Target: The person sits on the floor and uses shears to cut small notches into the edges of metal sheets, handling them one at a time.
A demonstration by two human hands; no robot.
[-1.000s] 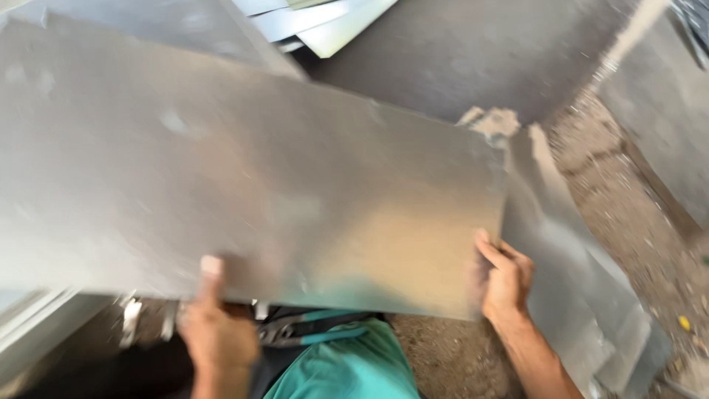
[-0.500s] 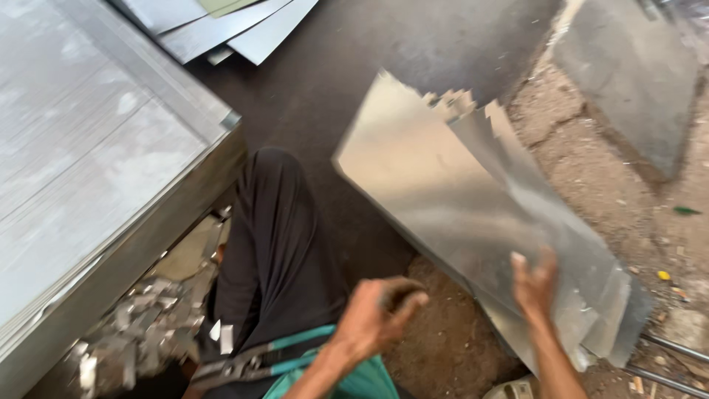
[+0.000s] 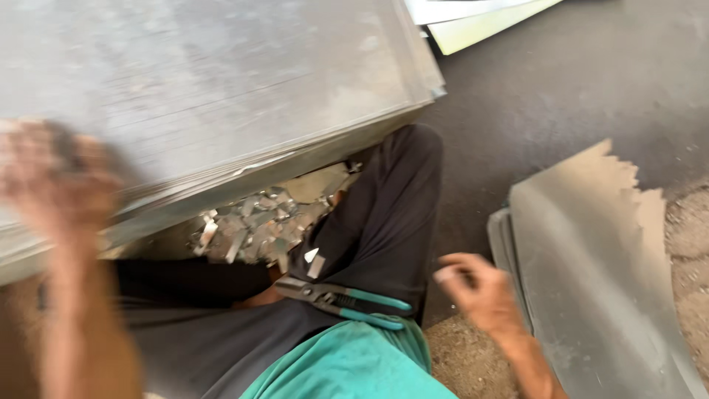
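The big sheet-metal stack [image 3: 207,96] was dull grey metal, scuffed and streaky. Offcut scraps [image 3: 258,225] under it looked shinier, bare metal. The cut sheet [image 3: 598,281] on the right was matt grey with a ragged edge. Snips [image 3: 343,299] had dark steel jaws and glossy teal plastic grips. Trousers [image 3: 377,222] were plain black cloth.

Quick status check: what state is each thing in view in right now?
Left hand: raised over the sheet metal stack, blurred, grip unclear.
Right hand: empty, fingers loosely curled, beside the cut sheets.
Tin snips: closed, lying on the lap.
Sheet metal stack: flat, piled.
Cut sheets: on the ground, jagged top edge.
Metal scraps: loose heap.
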